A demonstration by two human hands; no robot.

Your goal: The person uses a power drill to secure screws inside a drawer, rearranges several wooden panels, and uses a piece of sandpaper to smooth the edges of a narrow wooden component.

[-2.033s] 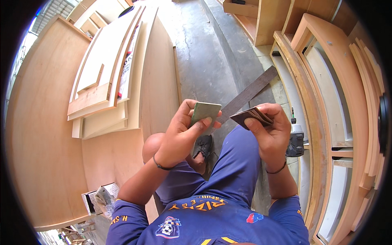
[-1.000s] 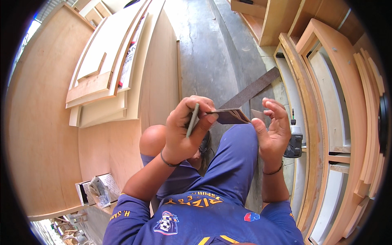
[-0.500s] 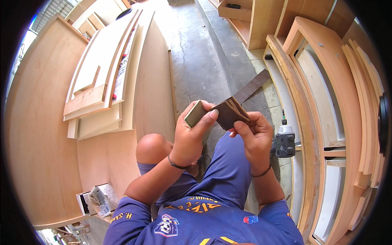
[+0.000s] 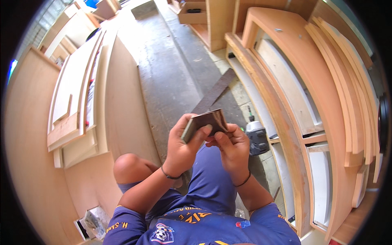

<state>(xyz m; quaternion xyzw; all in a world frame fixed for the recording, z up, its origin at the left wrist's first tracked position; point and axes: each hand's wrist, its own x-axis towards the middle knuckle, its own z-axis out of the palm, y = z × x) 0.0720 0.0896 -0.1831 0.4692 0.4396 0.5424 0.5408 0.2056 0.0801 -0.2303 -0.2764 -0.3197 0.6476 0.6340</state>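
Observation:
Over my lap, both hands are closed and close together. My left hand (image 4: pixel 182 141) pinches a small flat block (image 4: pixel 189 131) with a pale greenish face, its thumb pressing a dark brown folded sheet, which looks like sandpaper (image 4: pixel 203 121), against it. My right hand (image 4: pixel 232 146) grips the sheet's right end, where several layered edges fan slightly apart. The fingers behind the block and sheet are partly hidden. Beyond the hands, a long dark brown strip (image 4: pixel 214 90) of similar material slants away over the grey floor.
A cordless drill (image 4: pixel 256 138) stands right of my right hand. Wooden frames (image 4: pixel 281 110) with pale inner panels line the right side, curved boards (image 4: pixel 341 90) beyond them. To the left stand a large wooden cabinet (image 4: pixel 126 94) and stacked white panels (image 4: pixel 77 87). An open cardboard box (image 4: pixel 192 16) sits far ahead.
The block and the folded sheet, apart at an angle before, now lie against each other. My hands have come closer together. The whole view has shifted, with surroundings moving left in the picture.

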